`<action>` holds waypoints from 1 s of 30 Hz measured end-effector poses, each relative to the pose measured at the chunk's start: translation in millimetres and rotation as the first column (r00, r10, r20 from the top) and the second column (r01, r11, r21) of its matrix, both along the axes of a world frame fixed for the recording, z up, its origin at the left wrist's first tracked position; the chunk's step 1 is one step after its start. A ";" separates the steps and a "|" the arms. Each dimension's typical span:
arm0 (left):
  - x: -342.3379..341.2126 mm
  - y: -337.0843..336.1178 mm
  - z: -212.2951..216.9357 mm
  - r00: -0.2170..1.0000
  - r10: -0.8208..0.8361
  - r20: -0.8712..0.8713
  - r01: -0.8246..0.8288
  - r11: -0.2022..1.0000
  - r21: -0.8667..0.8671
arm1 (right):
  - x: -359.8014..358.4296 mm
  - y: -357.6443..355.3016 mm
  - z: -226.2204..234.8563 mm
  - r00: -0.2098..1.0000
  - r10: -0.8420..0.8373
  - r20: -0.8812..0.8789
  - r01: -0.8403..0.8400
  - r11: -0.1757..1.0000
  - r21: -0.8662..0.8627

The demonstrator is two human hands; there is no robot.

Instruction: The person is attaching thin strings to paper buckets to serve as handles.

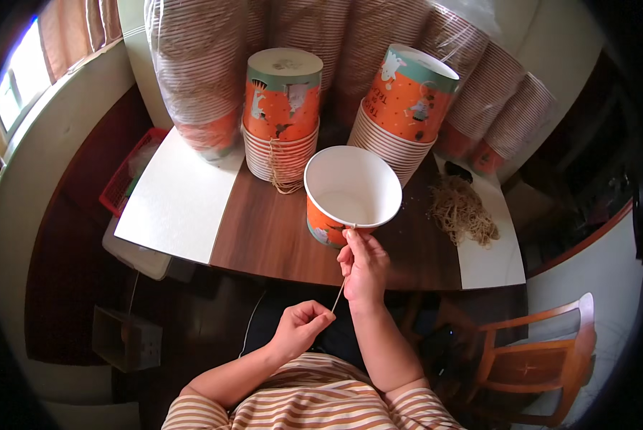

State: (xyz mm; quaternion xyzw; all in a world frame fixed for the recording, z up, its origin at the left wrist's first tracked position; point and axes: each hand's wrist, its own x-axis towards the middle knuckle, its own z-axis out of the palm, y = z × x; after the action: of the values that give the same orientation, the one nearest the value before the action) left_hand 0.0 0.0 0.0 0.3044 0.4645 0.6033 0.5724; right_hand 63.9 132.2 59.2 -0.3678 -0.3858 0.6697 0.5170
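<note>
An orange and green paper bucket (350, 188) stands upright on the table near its front edge, white inside. At its near rim, my right hand (366, 265) is closed, thumb and fingertips pinching a thin tan string (340, 295) against the rim. The string runs down toward me to my left hand (303, 328), which pinches its lower part in front of the table edge. How the string is fixed at the rim is too small to make out.
Two upside-down stacks of buckets, a left stack (284, 100) and a right stack (409, 100), stand behind. Strings hang on the left one. A tangled string bundle (463, 211) lies at right on the table (264, 236). Plastic-wrapped stacks (196, 64) line the back; a wooden chair (533, 358) stands lower right.
</note>
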 end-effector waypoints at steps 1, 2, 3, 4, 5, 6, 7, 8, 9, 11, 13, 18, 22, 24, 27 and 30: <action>1.0 0.4 3.3 1.000 -0.015 0.021 0.015 1.000 -0.013 | -0.5 0.9 -0.8 1.000 -0.018 -0.014 0.018 1.000 0.003; 1.7 0.4 6.1 0.999 -0.030 0.042 0.031 0.999 -0.025 | -0.2 2.2 -1.8 0.999 -0.036 -0.027 0.036 0.999 0.005; 4.0 0.0 9.2 0.995 -0.068 0.079 0.071 0.997 -0.043 | 2.5 5.2 -2.9 0.999 -0.041 -0.029 0.042 0.999 0.009; 5.6 -0.8 10.4 0.987 -0.106 0.117 0.113 0.992 -0.059 | 5.7 8.6 -5.6 0.997 -0.052 -0.062 0.054 0.998 0.029; 3.4 -2.2 9.2 0.974 -0.194 0.114 0.205 0.975 -0.090 | 9.5 12.2 -8.0 0.993 -0.063 -0.096 0.068 0.997 0.049; 2.8 -5.0 7.1 0.966 -0.221 0.137 0.237 0.965 -0.116 | 15.4 18.0 -9.8 0.996 -0.068 -0.061 0.071 0.996 0.053; 0.8 -10.3 4.0 0.954 -0.252 0.163 0.276 0.950 -0.144 | 23.2 22.7 -10.9 0.996 -0.080 -0.026 0.082 0.995 0.052; -3.9 -17.3 0.4 0.944 -0.277 0.178 0.308 0.935 -0.175 | 31.3 27.0 -9.7 0.995 -0.094 0.032 0.092 0.994 0.052; -9.5 -22.3 -5.0 0.931 -0.311 0.193 0.348 0.915 -0.204 | 39.1 31.3 -8.0 0.988 -0.121 0.094 0.110 0.988 0.108; -21.8 -29.3 -7.0 0.908 -0.365 0.205 0.408 0.883 -0.234 | 56.2 37.5 -9.7 0.965 -0.180 0.191 0.125 0.955 0.269; -29.8 -39.5 -9.5 0.914 -0.370 0.164 0.402 0.878 -0.259 | 68.4 26.4 -6.7 0.714 -0.514 0.475 0.047 0.712 0.701; -36.8 -37.3 12.4 0.915 -0.399 0.061 0.401 0.879 -0.259 | 81.4 -38.6 15.7 0.821 -0.197 0.536 -0.417 0.435 0.798; -37.3 -16.3 26.4 0.893 -0.439 0.096 0.448 0.887 -0.108 | 58.8 -46.5 16.9 0.527 0.248 0.813 -0.850 0.145 0.507; -47.9 -4.3 41.9 0.845 -0.530 0.066 0.534 0.840 -0.098 | 56.8 -39.5 27.4 0.369 0.371 0.852 -0.923 0.257 0.287; -54.2 0.2 39.9 0.851 -0.443 0.282 0.493 0.859 -0.137 | 65.1 -26.0 24.3 0.529 0.322 0.785 -0.835 0.363 0.414; -63.4 -3.1 30.2 0.807 -0.438 0.396 0.528 0.836 -0.150 | 75.8 -13.0 24.3 0.550 0.337 0.764 -0.810 0.437 0.391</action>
State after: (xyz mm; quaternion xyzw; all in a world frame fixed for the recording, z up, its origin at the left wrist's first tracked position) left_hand -63.4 -3.1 30.2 0.2271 0.3357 0.4159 0.8141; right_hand 139.6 119.2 83.4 -0.1550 -0.8557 0.4554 0.1904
